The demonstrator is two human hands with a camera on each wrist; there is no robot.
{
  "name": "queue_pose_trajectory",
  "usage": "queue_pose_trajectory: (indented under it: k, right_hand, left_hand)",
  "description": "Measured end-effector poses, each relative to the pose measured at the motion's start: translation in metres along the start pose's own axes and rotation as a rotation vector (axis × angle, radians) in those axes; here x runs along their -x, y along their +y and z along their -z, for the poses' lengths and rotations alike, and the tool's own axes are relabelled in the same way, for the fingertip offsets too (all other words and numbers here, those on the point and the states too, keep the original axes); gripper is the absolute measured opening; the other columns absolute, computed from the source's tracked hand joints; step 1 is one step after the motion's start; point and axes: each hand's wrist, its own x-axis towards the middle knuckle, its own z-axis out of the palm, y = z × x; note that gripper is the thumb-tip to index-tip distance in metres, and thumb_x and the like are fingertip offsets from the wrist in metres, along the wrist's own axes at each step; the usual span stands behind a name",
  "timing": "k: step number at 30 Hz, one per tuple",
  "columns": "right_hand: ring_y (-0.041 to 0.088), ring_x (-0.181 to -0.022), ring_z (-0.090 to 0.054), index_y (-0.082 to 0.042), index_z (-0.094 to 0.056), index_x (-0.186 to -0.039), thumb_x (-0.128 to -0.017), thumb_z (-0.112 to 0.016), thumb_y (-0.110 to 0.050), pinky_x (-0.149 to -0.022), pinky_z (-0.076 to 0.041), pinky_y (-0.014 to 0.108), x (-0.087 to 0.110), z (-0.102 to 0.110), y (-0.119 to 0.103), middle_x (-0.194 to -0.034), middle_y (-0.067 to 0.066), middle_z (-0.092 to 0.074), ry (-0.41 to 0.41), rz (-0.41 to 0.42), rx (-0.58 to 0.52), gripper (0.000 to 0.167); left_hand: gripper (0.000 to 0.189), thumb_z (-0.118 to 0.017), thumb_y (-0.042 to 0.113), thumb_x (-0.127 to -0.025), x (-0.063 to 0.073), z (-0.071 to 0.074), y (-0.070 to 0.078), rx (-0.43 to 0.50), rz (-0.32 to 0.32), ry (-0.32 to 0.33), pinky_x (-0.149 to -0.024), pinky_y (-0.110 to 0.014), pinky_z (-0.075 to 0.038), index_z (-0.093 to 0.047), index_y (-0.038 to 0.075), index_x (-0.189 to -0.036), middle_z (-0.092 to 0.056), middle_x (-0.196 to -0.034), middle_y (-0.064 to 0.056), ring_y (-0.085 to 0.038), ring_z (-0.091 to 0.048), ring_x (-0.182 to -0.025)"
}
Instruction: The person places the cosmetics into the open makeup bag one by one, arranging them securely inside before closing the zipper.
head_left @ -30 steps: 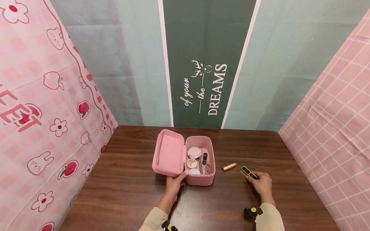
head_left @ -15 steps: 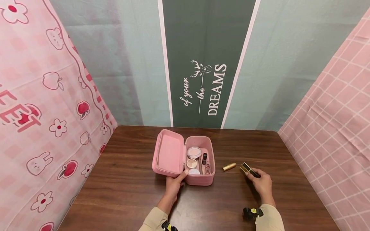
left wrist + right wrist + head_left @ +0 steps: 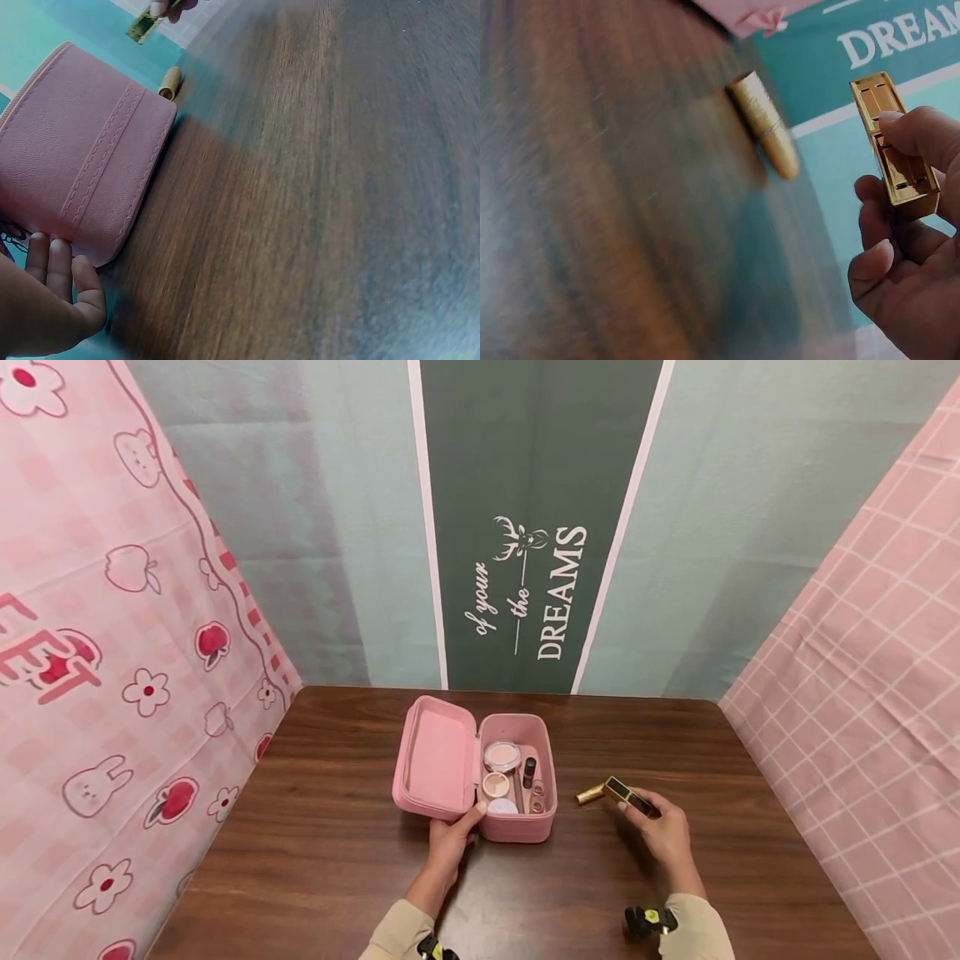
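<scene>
A pink makeup case [image 3: 517, 832] stands on the table with its lid [image 3: 438, 760] folded out to the left. My left hand [image 3: 450, 843] grips it at the front near the hinge, thumb at the rim; in the left wrist view, fingertips [image 3: 58, 247] touch its side. My right hand [image 3: 667, 835] pinches a black-and-gold rectangular lipstick tube [image 3: 630, 797] between thumb and fingers, right of the case. Its gold side [image 3: 900, 169] faces the right wrist view. A round gold lipstick tube [image 3: 589, 794] lies on the table between the case and this hand.
Inside the case sit a round compact [image 3: 502, 756], small round pots [image 3: 495, 785], a short black tube [image 3: 529, 772] and a slim brown stick [image 3: 518, 789]. Patterned cloths hang behind and beside the brown wooden table [image 3: 330, 827].
My right hand has moved left and slightly up with the rectangular lipstick tube, which now overlaps the gold tube's end in the head view. The left hand stays on the case.
</scene>
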Motion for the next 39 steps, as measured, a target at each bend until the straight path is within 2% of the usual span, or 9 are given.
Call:
queue_pose_trajectory:
  k: [3, 8, 11, 16, 21, 27, 33, 38, 39]
  right_hand:
    - [0.018, -0.074, -0.053, -0.002, -0.067, -0.105, -0.079, -0.074, -0.014, -0.058, -0.042, 0.022, -0.005, 0.002, -0.009, -0.095, 0.018, -0.064, -0.039, 0.031, -0.007, 0.029]
    - [0.013, -0.069, -0.051, 0.000, -0.066, -0.103, -0.078, -0.075, -0.010, -0.055, -0.042, 0.022, -0.014, 0.006, -0.023, -0.090, 0.015, -0.063, -0.069, 0.055, -0.058, 0.029]
    - [0.010, -0.068, -0.051, 0.000, -0.066, -0.103, -0.076, -0.077, -0.010, -0.055, -0.043, 0.021, -0.019, 0.007, -0.029, -0.089, 0.014, -0.063, -0.077, 0.047, -0.100, 0.030]
    - [0.011, -0.076, -0.054, -0.002, -0.065, -0.110, -0.079, -0.076, -0.019, -0.060, -0.044, 0.020, -0.026, 0.007, -0.041, -0.100, 0.017, -0.063, -0.125, 0.036, -0.145, 0.037]
    - [0.013, -0.078, -0.055, -0.001, -0.063, -0.113, -0.081, -0.074, -0.019, -0.061, -0.045, 0.020, -0.033, 0.002, -0.053, -0.104, 0.020, -0.062, -0.157, 0.058, -0.197, 0.039]
    - [0.010, -0.078, -0.056, 0.000, -0.062, -0.112, -0.081, -0.074, -0.015, -0.061, -0.046, 0.020, -0.040, -0.005, -0.063, -0.104, 0.022, -0.061, -0.162, 0.064, -0.256, 0.037]
    - [0.011, -0.076, -0.056, 0.003, -0.062, -0.109, -0.079, -0.075, -0.010, -0.063, -0.046, 0.019, -0.046, -0.011, -0.070, -0.102, 0.025, -0.060, -0.177, 0.079, -0.301, 0.035]
    - [0.013, -0.074, -0.055, 0.001, -0.063, -0.106, -0.078, -0.076, -0.011, -0.063, -0.045, 0.019, -0.050, -0.019, -0.076, -0.096, 0.020, -0.062, -0.174, 0.097, -0.305, 0.033]
    - [0.013, -0.073, -0.054, 0.001, -0.063, -0.106, -0.078, -0.076, -0.011, -0.062, -0.045, 0.020, -0.051, -0.021, -0.077, -0.095, 0.019, -0.062, -0.178, 0.100, -0.306, 0.033]
  left_hand:
    - [0.043, -0.077, 0.018, -0.077, -0.004, 0.001, -0.006, 0.003, -0.003, 0.007, -0.062, -0.035, -0.044, -0.056, 0.001, -0.111, -0.063, -0.095, -0.001, -0.012, -0.056, -0.076]
    - [0.041, -0.076, 0.018, -0.077, -0.004, 0.001, -0.005, -0.001, -0.001, 0.012, -0.061, -0.034, -0.044, -0.057, 0.002, -0.109, -0.063, -0.093, 0.000, -0.012, -0.056, -0.075]
    - [0.038, -0.076, 0.016, -0.078, -0.001, 0.000, 0.000, -0.005, 0.008, 0.010, -0.062, -0.034, -0.044, -0.058, 0.001, -0.107, -0.063, -0.091, 0.001, -0.012, -0.056, -0.074]
    - [0.034, -0.075, 0.013, -0.078, 0.007, -0.003, 0.013, -0.015, 0.004, 0.006, -0.063, -0.036, -0.044, -0.058, -0.001, -0.104, -0.063, -0.088, 0.000, -0.012, -0.055, -0.072]
    - [0.036, -0.077, 0.015, -0.077, 0.001, -0.001, 0.003, 0.000, 0.017, 0.007, -0.063, -0.035, -0.044, -0.059, 0.000, -0.105, -0.064, -0.089, 0.000, -0.011, -0.056, -0.072]
    - [0.041, -0.078, 0.019, -0.076, -0.004, 0.002, -0.006, -0.009, -0.007, 0.014, -0.062, -0.034, -0.045, -0.059, 0.000, -0.107, -0.064, -0.091, -0.001, -0.012, -0.057, -0.074]
    - [0.041, -0.077, 0.018, -0.077, -0.005, 0.001, -0.006, -0.002, 0.009, 0.016, -0.063, -0.035, -0.044, -0.058, 0.000, -0.108, -0.064, -0.092, 0.000, -0.012, -0.056, -0.074]
    - [0.038, -0.077, 0.017, -0.076, -0.006, 0.001, -0.007, -0.003, 0.014, 0.017, -0.062, -0.034, -0.044, -0.060, 0.001, -0.106, -0.064, -0.090, 0.000, -0.011, -0.056, -0.073]
    - [0.037, -0.077, 0.017, -0.076, -0.003, 0.000, -0.003, -0.003, 0.006, 0.013, -0.062, -0.034, -0.044, -0.060, 0.001, -0.105, -0.064, -0.089, 0.000, -0.011, -0.056, -0.073]
